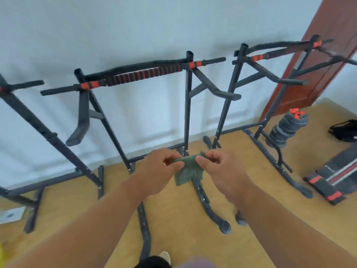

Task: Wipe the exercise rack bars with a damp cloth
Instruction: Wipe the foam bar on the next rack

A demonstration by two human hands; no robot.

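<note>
A small green cloth hangs between my two hands at the middle of the view. My left hand pinches its upper left corner, and my right hand pinches its upper right corner. Behind the hands stands a dark grey exercise rack against the white wall. Its top bar carries black and red grips. The cloth is well in front of the bars and touches none of them.
A second rack stands to the right, and part of a third to the left. Stacked weight plates, a black bag and a folded bench pad lie on the yellow floor at right. A brown door stands behind them.
</note>
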